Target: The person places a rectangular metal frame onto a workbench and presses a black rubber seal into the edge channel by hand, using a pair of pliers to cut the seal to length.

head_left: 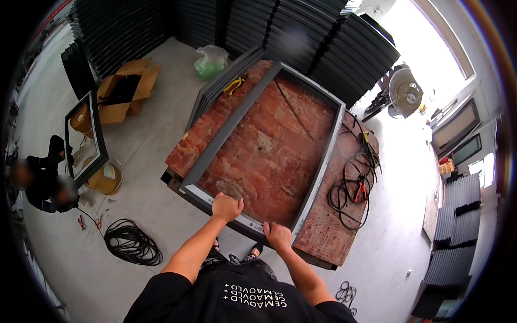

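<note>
A dark grey rectangular window frame [231,127] lies on a worn red-brown board table [269,145], its near edge toward me. My left hand [228,208] is closed on the frame's near bar, left of its middle. Farther right along the same bar, my right hand [278,236] grips with its fingers curled over the inner edge. Inside the frame, a thin dark rod [292,110] rests on the board. Yellow-handled pliers [234,86] lie beyond the frame's left bar. To its right are a tangled black cord [336,196] and red-handled pliers [361,191].
More frames [207,97] lean against the table's left side. Tall stacks of dark frames [242,27] stand behind. An open carton [116,110] and a black cord coil [132,242] are on the left floor. A person [40,183] sits there beside an upright frame. A fan [405,92] stands right.
</note>
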`<state>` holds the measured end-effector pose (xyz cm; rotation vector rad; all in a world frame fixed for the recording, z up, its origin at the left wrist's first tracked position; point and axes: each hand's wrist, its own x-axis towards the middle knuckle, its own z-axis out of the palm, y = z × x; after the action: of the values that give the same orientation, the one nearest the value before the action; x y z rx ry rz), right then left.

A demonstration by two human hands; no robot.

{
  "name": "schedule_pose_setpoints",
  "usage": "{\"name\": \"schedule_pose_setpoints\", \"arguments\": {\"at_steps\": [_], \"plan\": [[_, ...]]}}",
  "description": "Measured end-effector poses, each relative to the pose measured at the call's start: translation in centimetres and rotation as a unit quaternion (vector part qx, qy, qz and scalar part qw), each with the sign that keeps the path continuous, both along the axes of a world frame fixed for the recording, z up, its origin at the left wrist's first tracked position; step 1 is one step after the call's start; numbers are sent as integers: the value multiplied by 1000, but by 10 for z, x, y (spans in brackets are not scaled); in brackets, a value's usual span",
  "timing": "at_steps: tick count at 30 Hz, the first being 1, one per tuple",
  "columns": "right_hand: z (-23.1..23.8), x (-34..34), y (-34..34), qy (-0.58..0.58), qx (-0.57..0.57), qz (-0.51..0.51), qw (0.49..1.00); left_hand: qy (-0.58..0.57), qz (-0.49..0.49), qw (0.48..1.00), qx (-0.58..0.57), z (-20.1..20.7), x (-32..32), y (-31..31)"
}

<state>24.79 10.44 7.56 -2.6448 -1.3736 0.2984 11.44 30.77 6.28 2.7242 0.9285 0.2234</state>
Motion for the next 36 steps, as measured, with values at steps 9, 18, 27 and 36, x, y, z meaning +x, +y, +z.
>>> {"name": "schedule_pose_setpoints", "arguments": {"at_steps": [9,18,27,36], "plan": [[10,9,-2,73,-22,-25,997,36,18,999,2,5,14,-4],[10,4,-7,68,10,-26,997,138,128,982,-16,-12,29,-5],[0,13,-16,67,44,-28,996,160,125,978,56,-1,45,-15],[15,9,1,89,-45,-40,994,26,161,986,36,9,37,-9]]}}
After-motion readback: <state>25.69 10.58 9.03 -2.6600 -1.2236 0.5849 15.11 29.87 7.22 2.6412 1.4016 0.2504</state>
